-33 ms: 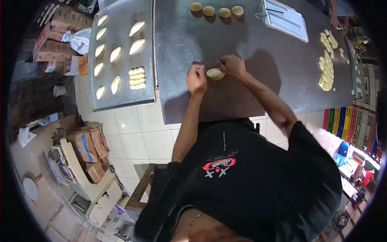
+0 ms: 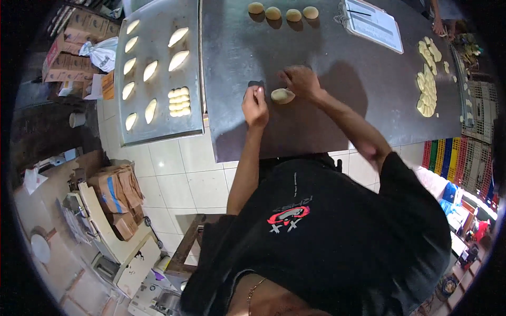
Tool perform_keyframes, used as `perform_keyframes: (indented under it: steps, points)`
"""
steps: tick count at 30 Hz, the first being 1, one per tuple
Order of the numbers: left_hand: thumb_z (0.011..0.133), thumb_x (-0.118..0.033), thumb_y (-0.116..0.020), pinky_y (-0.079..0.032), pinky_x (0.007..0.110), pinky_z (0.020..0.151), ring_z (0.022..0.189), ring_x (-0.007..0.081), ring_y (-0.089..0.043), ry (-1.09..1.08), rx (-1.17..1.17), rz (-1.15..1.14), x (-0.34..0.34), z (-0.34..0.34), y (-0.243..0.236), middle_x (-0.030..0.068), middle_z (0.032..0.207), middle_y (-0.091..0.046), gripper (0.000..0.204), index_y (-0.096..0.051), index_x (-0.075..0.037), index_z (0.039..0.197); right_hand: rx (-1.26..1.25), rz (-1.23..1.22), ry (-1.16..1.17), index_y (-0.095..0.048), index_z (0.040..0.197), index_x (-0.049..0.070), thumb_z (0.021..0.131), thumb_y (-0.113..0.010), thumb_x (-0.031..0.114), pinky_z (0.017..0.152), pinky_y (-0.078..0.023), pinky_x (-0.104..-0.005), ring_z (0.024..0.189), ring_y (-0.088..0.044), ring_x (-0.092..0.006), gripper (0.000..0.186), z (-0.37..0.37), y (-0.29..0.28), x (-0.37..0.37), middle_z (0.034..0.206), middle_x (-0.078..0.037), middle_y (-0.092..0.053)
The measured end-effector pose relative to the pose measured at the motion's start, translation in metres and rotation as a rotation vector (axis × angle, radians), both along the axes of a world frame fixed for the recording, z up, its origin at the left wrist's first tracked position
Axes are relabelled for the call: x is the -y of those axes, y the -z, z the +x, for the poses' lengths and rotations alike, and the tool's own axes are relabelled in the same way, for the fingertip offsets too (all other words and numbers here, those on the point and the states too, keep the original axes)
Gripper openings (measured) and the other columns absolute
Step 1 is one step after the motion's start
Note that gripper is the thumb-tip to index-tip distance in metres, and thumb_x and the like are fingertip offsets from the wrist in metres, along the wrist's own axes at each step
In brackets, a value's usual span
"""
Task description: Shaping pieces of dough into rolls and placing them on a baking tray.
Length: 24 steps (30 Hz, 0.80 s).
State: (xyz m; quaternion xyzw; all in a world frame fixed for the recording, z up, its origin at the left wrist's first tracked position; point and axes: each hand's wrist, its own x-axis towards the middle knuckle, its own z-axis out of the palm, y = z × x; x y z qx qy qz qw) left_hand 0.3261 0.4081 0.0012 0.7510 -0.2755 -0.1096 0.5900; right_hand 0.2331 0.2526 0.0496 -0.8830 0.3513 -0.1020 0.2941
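Dough balls (image 2: 273, 13), clipboard (image 2: 373, 26) beyond oval dough (image 2: 282, 96); left fingers (image 2: 259, 95), right fingers (image 2: 289, 80) curled, grip unclear.

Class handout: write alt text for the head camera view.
A person's left hand and right hand flank a dough piece on a dark table; four dough balls lie beyond, and a tray of shaped dough is at left.
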Motion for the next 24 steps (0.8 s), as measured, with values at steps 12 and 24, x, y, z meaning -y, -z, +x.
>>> perform_keyframes:
  steps: [12,24]
  points:
    - [0.094,-0.018,-0.064,-0.053,0.036,0.066,0.073,0.0250,-0.066,-0.068,-0.067,0.061,-0.070,-0.067,-0.003,0.0121,0.085,-0.067,0.014,-0.066,-0.005,0.099,0.509,-0.592,-1.153,-0.055,0.081,0.013,0.094,-0.061,0.022,0.079,-0.037,-0.0384,0.085,-0.048,-0.0195,0.017,0.089,0.044,-0.003,0.084,-0.003,-0.051]
    - [0.079,0.001,-0.067,-0.047,0.042,0.086,0.097,0.0347,-0.060,0.203,0.424,0.094,-0.023,-0.040,-0.018,0.0151,0.108,-0.066,0.031,-0.063,-0.001,0.110,0.309,-0.511,-0.545,-0.061,0.090,0.007,0.090,-0.064,0.017,0.084,-0.042,-0.0460,0.088,-0.058,-0.0313,0.010,0.044,0.052,0.018,0.092,-0.010,-0.061]
